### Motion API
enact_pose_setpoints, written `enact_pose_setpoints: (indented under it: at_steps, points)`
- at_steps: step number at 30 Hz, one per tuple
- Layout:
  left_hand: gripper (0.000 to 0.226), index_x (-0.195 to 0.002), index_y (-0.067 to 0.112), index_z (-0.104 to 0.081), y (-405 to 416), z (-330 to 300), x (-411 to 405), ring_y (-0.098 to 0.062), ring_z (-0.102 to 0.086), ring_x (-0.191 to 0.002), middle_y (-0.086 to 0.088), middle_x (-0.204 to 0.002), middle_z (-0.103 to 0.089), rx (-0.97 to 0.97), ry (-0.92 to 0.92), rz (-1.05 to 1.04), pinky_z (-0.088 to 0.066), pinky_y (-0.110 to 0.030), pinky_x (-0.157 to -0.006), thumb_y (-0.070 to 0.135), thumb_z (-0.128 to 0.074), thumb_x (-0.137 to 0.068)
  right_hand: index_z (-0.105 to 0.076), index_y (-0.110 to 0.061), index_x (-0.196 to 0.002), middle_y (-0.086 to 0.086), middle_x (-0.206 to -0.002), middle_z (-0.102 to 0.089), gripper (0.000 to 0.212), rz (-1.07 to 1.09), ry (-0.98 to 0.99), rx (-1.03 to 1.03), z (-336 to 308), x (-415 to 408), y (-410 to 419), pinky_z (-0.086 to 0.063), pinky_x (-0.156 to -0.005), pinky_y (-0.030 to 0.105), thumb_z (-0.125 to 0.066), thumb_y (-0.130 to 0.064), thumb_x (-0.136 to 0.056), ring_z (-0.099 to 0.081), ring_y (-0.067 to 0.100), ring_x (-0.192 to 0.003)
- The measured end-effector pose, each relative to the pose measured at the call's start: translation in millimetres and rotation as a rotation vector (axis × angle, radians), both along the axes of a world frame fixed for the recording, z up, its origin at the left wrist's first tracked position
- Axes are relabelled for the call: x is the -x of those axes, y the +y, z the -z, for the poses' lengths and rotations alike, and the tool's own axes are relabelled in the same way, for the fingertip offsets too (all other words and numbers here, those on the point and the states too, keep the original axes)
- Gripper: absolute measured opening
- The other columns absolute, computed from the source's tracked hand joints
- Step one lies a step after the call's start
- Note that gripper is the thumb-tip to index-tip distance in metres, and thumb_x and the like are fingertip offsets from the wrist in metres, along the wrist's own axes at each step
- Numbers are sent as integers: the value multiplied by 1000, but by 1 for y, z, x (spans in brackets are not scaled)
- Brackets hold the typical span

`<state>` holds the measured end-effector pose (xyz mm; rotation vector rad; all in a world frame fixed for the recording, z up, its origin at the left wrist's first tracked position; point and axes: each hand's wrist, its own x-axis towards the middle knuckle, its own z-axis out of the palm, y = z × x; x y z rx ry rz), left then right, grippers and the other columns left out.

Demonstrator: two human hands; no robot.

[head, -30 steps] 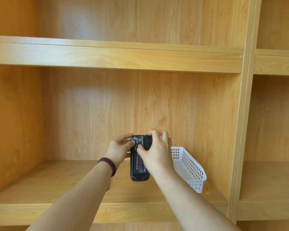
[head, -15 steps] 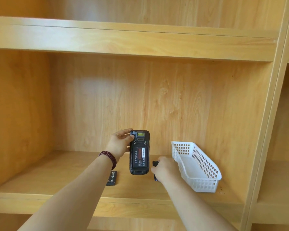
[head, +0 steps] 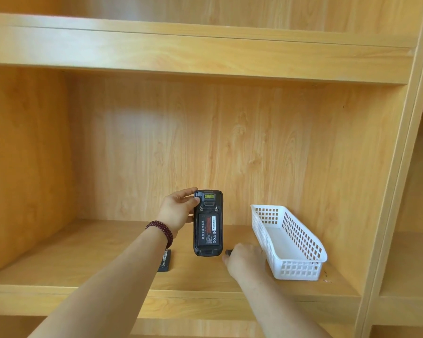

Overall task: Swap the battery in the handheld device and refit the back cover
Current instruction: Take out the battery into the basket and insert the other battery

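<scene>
Above the shelf [head: 88,259], my left hand [head: 178,213] gripped the handheld device [head: 208,223] upright — battery [head: 208,230] seated, back open. My right hand [head: 246,261] rested on the dark back cover [head: 228,252]; its grip was hidden. Next, I judged: lift and align the cover.

Handheld device [head: 208,223] is held upright above the shelf [head: 83,254], near centre, back side turned to the camera, with a battery [head: 208,230] seated in its open bay. Left hand [head: 178,211] is placed on the device's left edge. A loose battery [head: 164,261] lies flat on the shelf, below-left of the device, partly hidden behind the left forearm. Right hand [head: 246,261] is positioned low at the shelf, right of the device's bottom end, on a small part [head: 228,252] mostly hidden. Basket [head: 300,262] sits on the shelf just right of that hand.
</scene>
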<state>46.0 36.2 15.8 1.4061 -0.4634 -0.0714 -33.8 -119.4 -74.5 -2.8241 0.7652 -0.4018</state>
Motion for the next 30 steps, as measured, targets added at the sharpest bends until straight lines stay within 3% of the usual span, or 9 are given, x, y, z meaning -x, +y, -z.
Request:
enact_pose_setpoints:
  at_steps: [4, 6, 10, 13, 16, 20, 24, 27, 30]
  points:
    - [32, -124, 11, -60, 1, -1, 1, -18, -69, -77, -9, -99, -74, -7, -3, 2, -59, -34, -68, 5, -60, -93, -69, -18, -106, 3, -111, -66, 40, -19, -42, -36, 2, 4, 0, -43, -95, 35, -49, -50, -94, -54, 26, -112]
    - [32, -123, 12, -60, 1, -2, 2, -18, -69, -77, -9, -98, -74, -7, -6, 2, -59, -33, -67, 5, -60, -93, -67, -14, -107, 6, -116, -62, 35, -35, -99, -62, -5, 7, 0, -45, -94, 35, -44, -39, -98, -56, 26, -111]
    - [31, -123, 12, -60, 2, -4, 3, -19, -69, -78, -10, -99, -74, 1, -7, -3, -60, -37, -73, 5, -61, -92, -65, -11, -111, 3, -116, -61, 29, -135, -479, -77, -36, 14, 4, -45, -81, 28, -39, -19, -101, -60, 21, -101]
    - [31, -122, 13, -61, 2, -5, 6, -18, -69, -78, -8, -97, -74, 10, -6, -8, -60, -37, -74, 5, -61, -92, -68, -10, -112, 1, -114, -63, 23, -345, -754, -51, -63, 23, 11, -44, -90, 26, -51, -16, -98, -58, 20, -108]
    - [30, -122, 12, -61, 2, -7, 9, -19, -68, -78, -9, -96, -74, -1, -15, -11, -59, -35, -70, 5, -61, -92, -67, -14, -118, -3, -118, -62, 27, -561, -698, 88, -76, 29, 16, -36, -97, 20, -58, -25, -95, -52, 14, -115]
    - [31, -123, 10, -62, 2, -8, 12, -22, -67, -82, -11, -98, -73, -13, -20, -14, -59, -33, -66, 5, -60, -93, -63, -19, -128, -1, -134, -56, 39, -753, -488, 336, -73, 33, 19, -42, -104, 40, -62, -29, -90, -45, 20, -127]
    - [30, -122, 11, -62, 3, -7, 14, -23, -69, -85, -11, -100, -74, -25, -24, -18, -59, -34, -68, 6, -60, -93, -56, -24, -135, 4, -151, -41, 47, -745, -362, 459, -53, 36, 22, -39, -108, 46, -64, -25, -89, -32, 26, -142]
    - [30, -122, 12, -63, 2, -5, 17, -23, -70, -87, -10, -101, -74, -41, -28, -16, -59, -32, -67, 6, -60, -93, -60, -23, -131, 7, -149, -45, 45, -708, -366, 519, -46, 35, 21, -47, -102, 48, -67, -24, -86, -38, 30, -139]
    - [31, -123, 12, -63, 0, -6, 18, -23, -70, -89, -10, -102, -74, -50, -36, -17, -59, -31, -66, 6, -60, -93, -61, -23, -129, 8, -147, -46, 45, -708, -369, 567, -48, 35, 20, -47, -101, 48, -68, -28, -86, -41, 31, -137]
